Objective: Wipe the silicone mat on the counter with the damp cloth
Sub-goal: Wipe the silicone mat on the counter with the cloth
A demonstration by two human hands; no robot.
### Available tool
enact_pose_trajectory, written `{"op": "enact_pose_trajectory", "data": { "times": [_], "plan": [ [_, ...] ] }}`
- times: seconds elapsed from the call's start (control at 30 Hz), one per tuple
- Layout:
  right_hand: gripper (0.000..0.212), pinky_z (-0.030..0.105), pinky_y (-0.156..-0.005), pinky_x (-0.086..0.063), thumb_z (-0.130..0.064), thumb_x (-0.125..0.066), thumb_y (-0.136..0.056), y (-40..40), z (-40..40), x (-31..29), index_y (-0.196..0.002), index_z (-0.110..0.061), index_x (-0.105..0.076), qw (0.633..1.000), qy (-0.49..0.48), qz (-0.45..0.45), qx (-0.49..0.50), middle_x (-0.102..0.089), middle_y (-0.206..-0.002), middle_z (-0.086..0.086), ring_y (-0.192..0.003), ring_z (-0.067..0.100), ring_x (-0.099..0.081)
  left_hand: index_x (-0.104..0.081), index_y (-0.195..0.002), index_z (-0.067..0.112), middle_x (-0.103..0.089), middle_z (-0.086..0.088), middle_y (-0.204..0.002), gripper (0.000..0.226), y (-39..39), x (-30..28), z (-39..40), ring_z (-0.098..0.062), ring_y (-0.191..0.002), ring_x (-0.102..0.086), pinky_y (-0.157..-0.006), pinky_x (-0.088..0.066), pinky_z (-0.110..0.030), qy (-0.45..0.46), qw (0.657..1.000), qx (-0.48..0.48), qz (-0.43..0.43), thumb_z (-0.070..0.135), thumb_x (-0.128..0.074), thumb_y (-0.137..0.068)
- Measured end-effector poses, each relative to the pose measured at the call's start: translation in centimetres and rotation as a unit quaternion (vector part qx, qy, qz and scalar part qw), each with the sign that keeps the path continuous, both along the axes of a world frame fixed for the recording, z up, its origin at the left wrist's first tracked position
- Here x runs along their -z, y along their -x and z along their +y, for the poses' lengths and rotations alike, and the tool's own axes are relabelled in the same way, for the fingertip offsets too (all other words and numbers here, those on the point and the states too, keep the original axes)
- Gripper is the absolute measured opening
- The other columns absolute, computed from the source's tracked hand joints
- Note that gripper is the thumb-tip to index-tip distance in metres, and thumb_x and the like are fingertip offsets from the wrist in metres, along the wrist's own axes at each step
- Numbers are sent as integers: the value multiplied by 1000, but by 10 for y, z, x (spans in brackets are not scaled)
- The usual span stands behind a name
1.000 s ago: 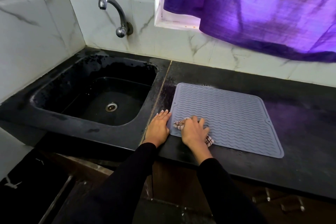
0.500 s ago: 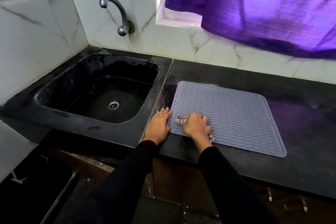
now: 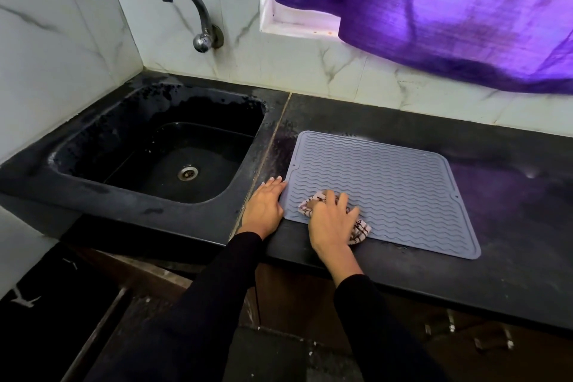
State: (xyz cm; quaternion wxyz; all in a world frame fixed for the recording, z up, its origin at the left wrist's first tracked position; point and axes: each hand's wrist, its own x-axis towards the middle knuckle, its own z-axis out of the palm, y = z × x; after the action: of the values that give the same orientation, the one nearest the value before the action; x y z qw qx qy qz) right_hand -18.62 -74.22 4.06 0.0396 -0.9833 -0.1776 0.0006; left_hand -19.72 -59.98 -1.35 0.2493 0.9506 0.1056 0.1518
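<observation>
A grey silicone mat [image 3: 390, 186] with wavy ridges lies flat on the black counter [image 3: 508, 201], just right of the sink. My right hand [image 3: 330, 222] presses a crumpled white cloth with brown checks [image 3: 359, 231] onto the mat's near left corner; the cloth shows on both sides of the hand. My left hand [image 3: 265, 205] lies flat on the counter, fingertips touching the mat's left edge.
A black sink [image 3: 93, 161] with a steel drain [image 3: 187, 173] is set into the counter at the left, under a wall tap [image 3: 192, 9]. A purple curtain [image 3: 449, 9] hangs over the window behind. Cabinet fronts [image 3: 310, 298] stand below the counter's front edge.
My right hand has slid the cloth a little to the right along the mat's near edge. The left hand stays put at the mat's left edge.
</observation>
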Motion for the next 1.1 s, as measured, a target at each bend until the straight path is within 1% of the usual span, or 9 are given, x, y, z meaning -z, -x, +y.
{"op": "enact_pose_trajectory", "data": {
  "times": [0.1, 0.27, 0.4, 0.53, 0.67, 0.9, 0.97, 1.03, 1.1],
  "plan": [
    [30, 50, -98, -28, -14, -46, -93, 4, 0, 1, -117, -21, -60, 1000, 16, -16, 1, -43, -132, 5, -126, 30, -31, -39, -138, 9, -37, -8, -147, 52, 0, -1, -1, -19, -140, -27, -116, -9, -25, 3, 1000, -2, 3, -1, -38, -87],
    [29, 52, -98, -31, -17, -56, -88, -8, 1, -7, -117, -21, -60, 999, -12, 39, 25, -47, -130, 4, -127, 28, -32, -40, -137, 9, -38, -8, -146, 54, 0, 0, 1, -19, -139, -28, -116, -9, -25, 7, 1000, 2, 4, -3, -38, -84],
    [29, 52, -101, -30, -29, -58, -89, -26, 9, -23, -116, -19, -60, 992, -43, 98, 71, -50, -132, 5, -130, 28, -31, -40, -137, 9, -39, -8, -146, 56, -1, 1, 2, -18, -139, -28, -116, -10, -25, 11, 1000, -2, 0, -3, -39, -83],
    [30, 50, -99, -30, -19, -57, -90, -27, 18, -16, -118, -30, -63, 994, -86, 64, 23, -48, -133, 0, -126, 27, -32, -41, -137, 9, -39, -8, -146, 54, -2, 1, 1, -19, -139, -29, -116, -11, -26, 15, 1000, -4, 0, -3, -38, -84],
    [31, 46, -97, -28, -18, -53, -91, -18, 23, -1, -118, -31, -63, 998, -27, 24, -50, -44, -134, -1, -124, 27, -32, -41, -137, 10, -39, -7, -146, 53, -2, 1, 1, -18, -139, -29, -116, -10, -25, 17, 1000, -5, -2, -2, -39, -85],
    [28, 51, -99, -31, -18, -46, -93, -11, 29, -1, -117, -23, -61, 997, 33, -9, -70, -44, -133, 3, -126, 29, -32, -37, -139, 11, -36, -6, -148, 50, -2, -1, 0, -17, -140, -26, -117, -9, -26, 10, 1000, -6, 12, 3, -38, -89],
    [30, 50, -98, -30, -16, -52, -90, -15, 28, -3, -118, -25, -60, 998, 13, 13, -53, -44, -133, 2, -126, 28, -32, -37, -139, 10, -36, -6, -148, 50, -2, -1, 0, -17, -140, -26, -117, -9, -27, 7, 1000, -4, 14, 4, -39, -89],
    [32, 50, -98, -29, -16, -57, -88, -26, 28, -6, -118, -28, -61, 997, -32, 68, -14, -46, -131, 0, -127, 27, -32, -37, -139, 10, -36, -6, -148, 51, -1, -2, 0, -17, -140, -26, -117, -9, -26, 5, 1000, -3, 12, 3, -39, -88],
    [23, 50, -100, -31, -25, -58, -89, -42, 31, -8, -109, -31, -67, 984, -104, 141, 43, -52, -126, -1, -126, 27, -35, -38, -138, 11, -37, -7, -147, 53, 0, -2, 1, -18, -140, -27, -117, -10, -26, 6, 1000, 3, 11, 1, -39, -87]
  ]
}}
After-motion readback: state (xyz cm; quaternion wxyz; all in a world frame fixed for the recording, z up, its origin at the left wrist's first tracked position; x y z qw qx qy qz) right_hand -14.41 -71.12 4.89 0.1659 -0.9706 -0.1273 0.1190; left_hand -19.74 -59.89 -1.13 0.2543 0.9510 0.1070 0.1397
